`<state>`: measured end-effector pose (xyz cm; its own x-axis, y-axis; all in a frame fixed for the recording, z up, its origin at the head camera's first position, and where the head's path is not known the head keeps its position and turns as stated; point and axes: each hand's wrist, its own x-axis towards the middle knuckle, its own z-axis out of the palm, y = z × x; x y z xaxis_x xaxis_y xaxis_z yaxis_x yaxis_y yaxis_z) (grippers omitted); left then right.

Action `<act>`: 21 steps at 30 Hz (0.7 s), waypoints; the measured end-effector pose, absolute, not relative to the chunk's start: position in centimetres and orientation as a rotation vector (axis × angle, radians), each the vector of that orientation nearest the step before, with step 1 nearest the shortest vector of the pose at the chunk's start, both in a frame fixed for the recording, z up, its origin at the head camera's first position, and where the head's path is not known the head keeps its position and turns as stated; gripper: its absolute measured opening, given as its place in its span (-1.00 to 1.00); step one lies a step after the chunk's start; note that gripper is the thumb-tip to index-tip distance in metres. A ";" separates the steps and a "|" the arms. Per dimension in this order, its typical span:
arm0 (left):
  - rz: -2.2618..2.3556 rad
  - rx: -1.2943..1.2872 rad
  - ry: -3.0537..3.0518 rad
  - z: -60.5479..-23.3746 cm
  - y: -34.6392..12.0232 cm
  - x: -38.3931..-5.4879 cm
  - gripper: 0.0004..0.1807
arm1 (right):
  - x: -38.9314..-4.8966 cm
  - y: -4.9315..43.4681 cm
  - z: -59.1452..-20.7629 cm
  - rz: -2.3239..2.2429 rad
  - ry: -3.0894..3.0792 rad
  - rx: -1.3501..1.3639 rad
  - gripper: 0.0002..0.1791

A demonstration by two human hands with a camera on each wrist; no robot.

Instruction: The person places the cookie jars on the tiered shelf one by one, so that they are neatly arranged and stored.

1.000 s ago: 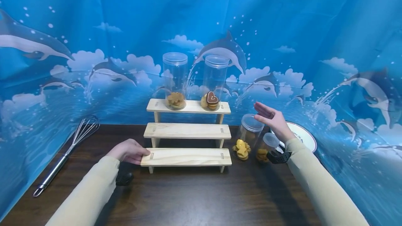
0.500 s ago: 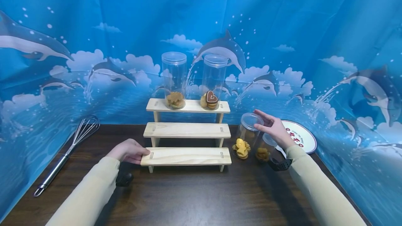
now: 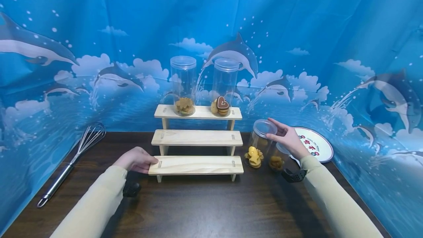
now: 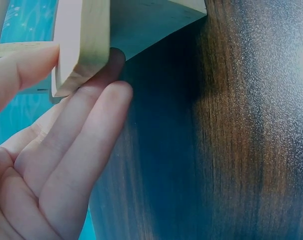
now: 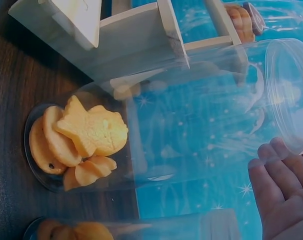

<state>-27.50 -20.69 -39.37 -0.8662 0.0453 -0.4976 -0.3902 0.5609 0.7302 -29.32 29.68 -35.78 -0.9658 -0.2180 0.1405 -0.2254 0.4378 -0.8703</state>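
My left hand [image 3: 136, 158] pinches the left end of the lowest step of a three-tier wooden display stand [image 3: 198, 164], thumb above and fingers below in the left wrist view. To the stand's right, a tall clear jar [image 5: 191, 125] stands upright on the table with yellow cookies [image 5: 94, 131] at its bottom. My right hand [image 3: 288, 140] holds this jar at its lid [image 3: 265, 127], thumb and fingers around the right side of the rim. A shorter jar of cookies [image 3: 277, 161] stands beside it, partly behind my right hand and wrist.
Two tall cookie jars [image 3: 183, 83] [image 3: 226, 87] stand on the top tier. A whisk [image 3: 71, 162] lies at the left of the dark wooden table [image 3: 198, 208]. A white oval plate [image 3: 318, 139] is at the back right, before a blue dolphin curtain [image 3: 132, 17].
My right hand has come down and in from above the jars, and its raised fingers now curve around the tall jar's lid. My left hand has stayed on the stand.
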 end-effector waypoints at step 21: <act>1.248 -0.272 2.344 -39.4 -20.8 -27.5 -0.57 | -29.3 29.7 -36.0 1.594 -2.650 0.388 -0.27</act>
<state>-27.52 -20.75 -39.41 -0.8710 0.0437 -0.4893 -0.3816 0.5669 0.7300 -29.25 29.66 -35.97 -0.9687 -0.1993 0.1483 -0.2244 0.4458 -0.8666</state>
